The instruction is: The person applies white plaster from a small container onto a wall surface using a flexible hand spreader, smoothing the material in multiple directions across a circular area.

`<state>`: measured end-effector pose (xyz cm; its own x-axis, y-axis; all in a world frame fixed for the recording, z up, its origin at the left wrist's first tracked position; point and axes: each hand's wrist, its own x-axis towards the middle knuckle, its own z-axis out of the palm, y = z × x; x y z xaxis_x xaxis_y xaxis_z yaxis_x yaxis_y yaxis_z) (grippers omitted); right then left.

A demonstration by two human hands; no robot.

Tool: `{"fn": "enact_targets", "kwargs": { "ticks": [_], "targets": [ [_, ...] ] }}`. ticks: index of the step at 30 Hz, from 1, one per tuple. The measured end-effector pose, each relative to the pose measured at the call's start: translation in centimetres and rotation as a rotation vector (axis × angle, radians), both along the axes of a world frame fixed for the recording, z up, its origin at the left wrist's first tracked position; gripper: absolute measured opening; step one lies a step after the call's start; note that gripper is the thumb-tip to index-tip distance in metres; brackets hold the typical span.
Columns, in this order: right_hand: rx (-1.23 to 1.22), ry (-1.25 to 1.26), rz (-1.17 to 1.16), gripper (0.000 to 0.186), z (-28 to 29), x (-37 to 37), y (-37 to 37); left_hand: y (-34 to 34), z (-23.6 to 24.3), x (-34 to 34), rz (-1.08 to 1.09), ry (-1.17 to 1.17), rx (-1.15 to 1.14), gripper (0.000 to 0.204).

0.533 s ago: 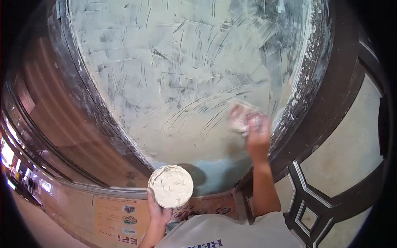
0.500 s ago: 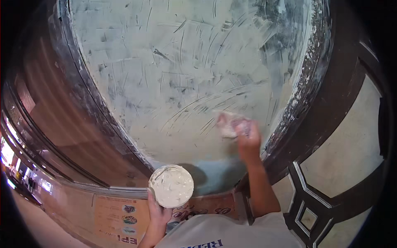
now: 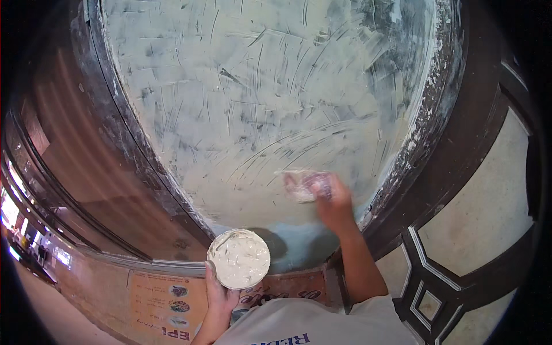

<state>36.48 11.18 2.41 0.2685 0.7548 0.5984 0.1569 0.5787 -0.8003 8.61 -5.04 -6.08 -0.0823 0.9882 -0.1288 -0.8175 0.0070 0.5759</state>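
A round, heavy-looking tub [image 3: 248, 286] of off-white paste [image 3: 239, 257] is cupped in the left hand [image 3: 220, 292]; a flat, white-smeared, slippery-looking spreader [image 3: 299, 185], best held by its back, is gripped by the right hand [image 3: 335, 202] before the streaked pale panel [image 3: 247, 123].

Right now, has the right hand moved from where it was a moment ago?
Yes: the right hand has moved left and slightly down, away from the dark frame on the right.
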Motion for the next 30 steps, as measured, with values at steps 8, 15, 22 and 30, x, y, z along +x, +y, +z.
{"fn": "enact_targets", "kwargs": {
  "ticks": [8, 15, 22, 30],
  "targets": [
    [0.077, 0.425, -0.090, 0.019, 1.4, 2.7, 1.1, -0.3, 0.8, 0.0, 0.008, -0.007, 0.015, 0.070],
    [-0.043, -0.532, -0.066, 0.022, -1.5, -3.3, -0.2, 0.2, -0.1, 0.3, -0.022, -0.003, -0.008, 0.068],
    [0.048, 0.368, -0.066, 0.014, 3.6, 1.7, 0.1, -0.7, 0.0, -0.4, 0.019, -0.010, -0.009, 0.067],
    [0.051, -0.049, -0.127, 0.022, -2.0, 1.2, 3.0, -0.3, -0.1, 0.3, -0.009, -0.060, 0.014, 0.069]
  ]
}}
